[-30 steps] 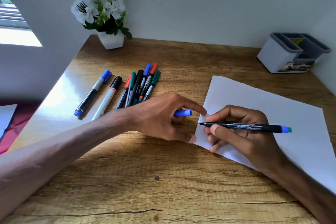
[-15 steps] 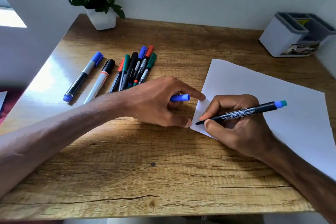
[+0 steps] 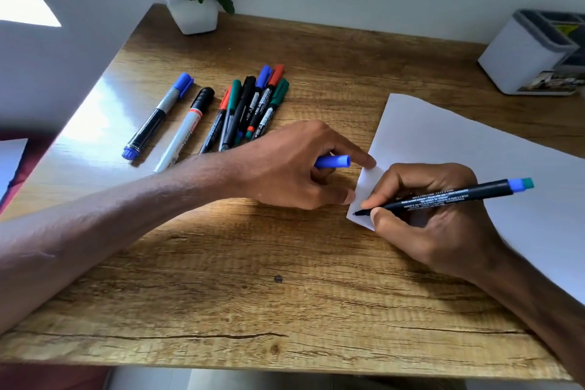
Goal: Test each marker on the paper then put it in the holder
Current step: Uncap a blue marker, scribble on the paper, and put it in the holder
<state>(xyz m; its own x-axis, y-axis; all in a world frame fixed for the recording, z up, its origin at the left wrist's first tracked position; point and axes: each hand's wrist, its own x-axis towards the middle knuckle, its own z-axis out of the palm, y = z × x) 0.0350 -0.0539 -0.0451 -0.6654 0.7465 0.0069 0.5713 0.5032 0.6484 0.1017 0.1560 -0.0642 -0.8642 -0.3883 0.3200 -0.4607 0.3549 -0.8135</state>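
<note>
**On a wooden counter, a marker goes to the test**

A wooden counter (image 3: 221, 279) against a pale wall carries a white paper (image 3: 474, 152) at the right. A holder (image 3: 531, 54) stands in the far right corner and a potted plant (image 3: 193, 16) at the back.

The right hand (image 3: 443, 231) has its grip closed pen-fashion round an uncapped black marker (image 3: 443, 198), with the tip at the paper's near left corner. Whether the tip touches cannot be told, and no ink line shows there. The left hand (image 3: 285, 168) curls its grip round the blue cap (image 3: 335, 161), while its forefinger and thumb press on the paper's edge.

Left of the hands, well apart from the holder, lie a bunch of thin markers (image 3: 250, 104), a black-capped marker (image 3: 186, 127) and a blue-capped marker (image 3: 158, 114), all capped. No marker rises above the holder's rim, though its far compartments are cut off at the frame's edge.

By that showing the job looks barely begun. This seems to be the first marker on test. Its stroke, its recapping and its trip to the holder are yet to come, and the whole lot on the left is to follow.
</note>
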